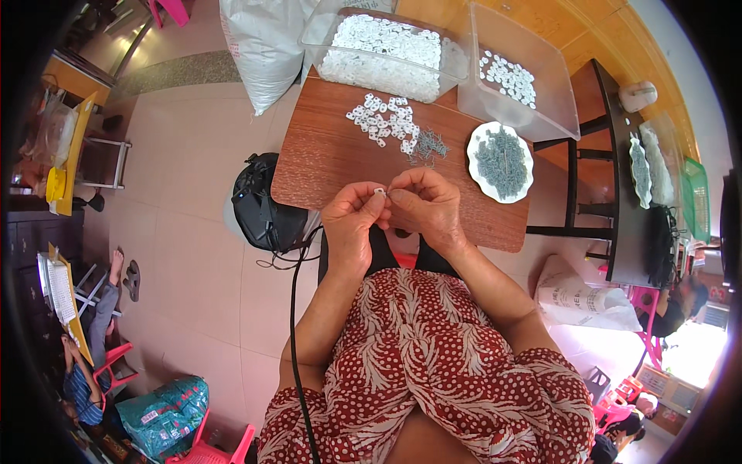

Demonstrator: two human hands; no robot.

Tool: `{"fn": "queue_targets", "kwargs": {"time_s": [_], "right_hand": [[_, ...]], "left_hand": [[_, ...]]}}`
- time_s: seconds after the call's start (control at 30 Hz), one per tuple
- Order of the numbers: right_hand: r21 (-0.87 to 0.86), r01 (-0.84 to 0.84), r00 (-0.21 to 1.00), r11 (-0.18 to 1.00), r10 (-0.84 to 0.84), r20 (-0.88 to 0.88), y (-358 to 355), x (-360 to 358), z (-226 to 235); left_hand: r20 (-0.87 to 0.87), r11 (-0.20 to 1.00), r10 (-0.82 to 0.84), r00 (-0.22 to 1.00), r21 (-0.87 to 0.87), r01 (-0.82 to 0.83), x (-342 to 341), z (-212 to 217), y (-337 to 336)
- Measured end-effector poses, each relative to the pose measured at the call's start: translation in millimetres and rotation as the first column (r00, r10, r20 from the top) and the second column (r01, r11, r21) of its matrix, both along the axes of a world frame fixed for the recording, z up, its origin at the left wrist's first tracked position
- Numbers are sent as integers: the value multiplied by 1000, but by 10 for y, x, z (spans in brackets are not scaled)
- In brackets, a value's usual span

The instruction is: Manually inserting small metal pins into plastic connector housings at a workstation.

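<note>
White piece [379,190] | looks light, stiff; best held by its rim | left hand [352,220] pinches it over near edge of table [321,131] | right hand [434,207] pinched closed, contents unclear

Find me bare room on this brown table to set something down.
The brown table is bare left of the loose white pieces, and at its near right, between the plate, right hand and near edge. It's crowded along the far side, with two tubs, and mid-table, where grey pins lie beside the pieces.
</note>
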State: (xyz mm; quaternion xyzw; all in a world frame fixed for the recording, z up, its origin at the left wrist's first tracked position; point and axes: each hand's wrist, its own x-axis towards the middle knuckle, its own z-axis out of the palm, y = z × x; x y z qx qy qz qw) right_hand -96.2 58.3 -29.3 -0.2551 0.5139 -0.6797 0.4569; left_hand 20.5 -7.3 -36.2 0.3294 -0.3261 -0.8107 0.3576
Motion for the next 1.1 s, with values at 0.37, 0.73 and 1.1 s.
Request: {"fn": "queue_targets", "kwargs": {"time_s": [0.37,0.73,1.1], "right_hand": [[-42,45,999,998,-44,26,-13,82,76],[-10,79,997,997,-79,21,-17,122,64],[-54,55,985,997,-63,-161,-45,125,0]], "left_hand": [[48,995,32,998,-99,-27,-16,23,23],[72,988,52,996,-151,-41,-33,10,51],[94,978,88,992,-199,-68,-53,-67,72]]}}
